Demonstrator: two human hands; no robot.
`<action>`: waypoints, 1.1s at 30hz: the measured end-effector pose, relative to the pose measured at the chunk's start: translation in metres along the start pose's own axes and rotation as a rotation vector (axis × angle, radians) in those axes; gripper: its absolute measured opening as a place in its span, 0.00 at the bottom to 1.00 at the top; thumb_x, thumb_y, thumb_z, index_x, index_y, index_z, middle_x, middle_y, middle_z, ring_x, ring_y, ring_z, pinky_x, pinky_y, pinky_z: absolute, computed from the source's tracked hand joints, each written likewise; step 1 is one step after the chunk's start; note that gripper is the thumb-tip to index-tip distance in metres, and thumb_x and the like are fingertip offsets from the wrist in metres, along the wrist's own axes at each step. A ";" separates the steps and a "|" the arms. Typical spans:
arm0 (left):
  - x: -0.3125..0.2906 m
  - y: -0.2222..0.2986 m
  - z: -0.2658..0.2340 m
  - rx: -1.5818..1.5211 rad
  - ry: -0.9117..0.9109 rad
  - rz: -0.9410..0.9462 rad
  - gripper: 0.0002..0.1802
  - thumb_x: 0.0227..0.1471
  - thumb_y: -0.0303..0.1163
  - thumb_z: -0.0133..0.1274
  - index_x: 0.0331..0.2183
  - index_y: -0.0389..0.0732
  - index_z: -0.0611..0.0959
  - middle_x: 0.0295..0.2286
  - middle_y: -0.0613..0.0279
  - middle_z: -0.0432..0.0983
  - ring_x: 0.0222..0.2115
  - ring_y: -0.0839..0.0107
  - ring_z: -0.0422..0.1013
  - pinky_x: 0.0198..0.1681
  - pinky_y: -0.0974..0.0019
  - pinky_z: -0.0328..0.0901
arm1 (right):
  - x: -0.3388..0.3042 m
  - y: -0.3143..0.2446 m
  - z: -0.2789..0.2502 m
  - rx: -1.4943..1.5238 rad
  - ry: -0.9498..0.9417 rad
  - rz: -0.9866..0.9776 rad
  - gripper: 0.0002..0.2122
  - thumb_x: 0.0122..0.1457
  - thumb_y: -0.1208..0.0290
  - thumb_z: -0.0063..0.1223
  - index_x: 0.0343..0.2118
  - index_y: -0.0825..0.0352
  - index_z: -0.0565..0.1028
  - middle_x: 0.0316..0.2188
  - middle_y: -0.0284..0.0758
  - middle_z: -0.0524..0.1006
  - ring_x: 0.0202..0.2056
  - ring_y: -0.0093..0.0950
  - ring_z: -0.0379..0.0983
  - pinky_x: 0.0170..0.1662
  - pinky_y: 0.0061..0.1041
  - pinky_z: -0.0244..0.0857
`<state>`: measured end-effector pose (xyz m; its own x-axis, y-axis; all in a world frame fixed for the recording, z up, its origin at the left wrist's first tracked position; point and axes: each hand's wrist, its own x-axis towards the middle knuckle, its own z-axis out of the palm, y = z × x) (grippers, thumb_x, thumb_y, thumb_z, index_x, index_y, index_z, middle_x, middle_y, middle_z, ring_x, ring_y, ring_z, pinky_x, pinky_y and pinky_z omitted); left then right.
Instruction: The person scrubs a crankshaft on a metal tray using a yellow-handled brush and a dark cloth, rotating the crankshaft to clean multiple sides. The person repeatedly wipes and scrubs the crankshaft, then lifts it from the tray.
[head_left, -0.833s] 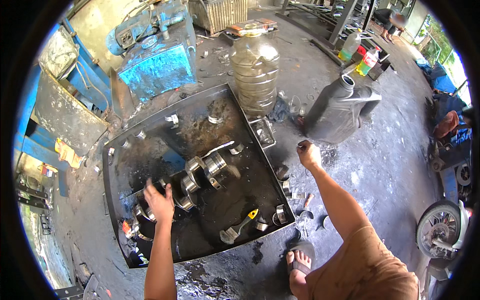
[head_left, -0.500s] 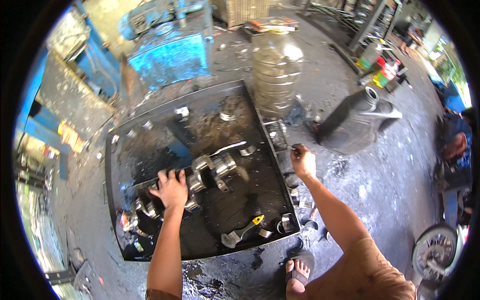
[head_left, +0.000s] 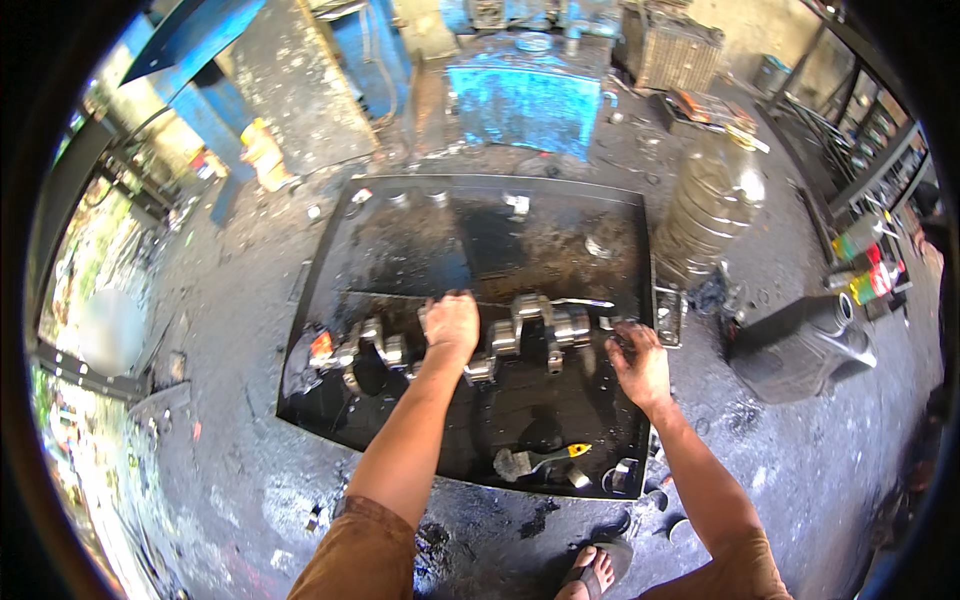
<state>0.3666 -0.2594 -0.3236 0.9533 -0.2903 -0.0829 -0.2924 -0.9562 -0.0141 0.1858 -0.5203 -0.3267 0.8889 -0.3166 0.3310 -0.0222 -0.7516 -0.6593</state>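
Crankshaft (head_left: pixel 505 338) lies beneath the curled left hand (head_left: pixel 452 325), its grip hidden, the right hand (head_left: pixel 641 367) spread near one end.

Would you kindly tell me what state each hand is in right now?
Left hand: curled over the middle of the crankshaft; whether it grips cannot be told.
Right hand: open, near the crankshaft's right end, nothing visibly held.

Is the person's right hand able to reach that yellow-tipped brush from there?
Probably yes: the right hand is close by, and the brush lies uncovered in the black tray, on the side nearer the person. I see nothing standing between them.
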 end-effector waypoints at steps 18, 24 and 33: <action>-0.098 0.000 0.044 -0.088 0.231 0.121 0.32 0.58 0.26 0.41 0.63 0.30 0.60 0.67 0.44 0.39 0.68 0.52 0.44 0.69 0.56 0.45 | 0.095 -0.008 0.046 -0.464 -0.806 -0.068 0.50 0.27 0.66 0.79 0.59 0.72 0.64 0.50 0.52 0.75 0.54 0.45 0.72 0.59 0.36 0.65; -0.223 -0.010 0.058 -0.710 0.341 0.048 0.33 0.54 0.31 0.54 0.60 0.35 0.65 0.63 0.43 0.52 0.65 0.45 0.47 0.67 0.48 0.49 | 0.042 0.015 0.080 -0.712 -0.344 -0.238 0.48 0.34 0.70 0.76 0.61 0.67 0.60 0.61 0.44 0.63 0.62 0.46 0.59 0.63 0.44 0.57; -0.337 -0.105 0.061 -0.626 0.257 -0.339 0.35 0.50 0.30 0.58 0.59 0.40 0.66 0.57 0.43 0.59 0.60 0.43 0.55 0.65 0.48 0.52 | 0.108 0.004 0.056 -0.391 -0.870 -0.171 0.53 0.22 0.72 0.79 0.59 0.76 0.64 0.56 0.51 0.71 0.59 0.43 0.67 0.63 0.33 0.58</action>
<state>0.0715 -0.0589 -0.3549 0.9934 0.0974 0.0606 0.0447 -0.8151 0.5775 0.3077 -0.5254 -0.3316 0.9187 0.2357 -0.3170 0.1279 -0.9368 -0.3258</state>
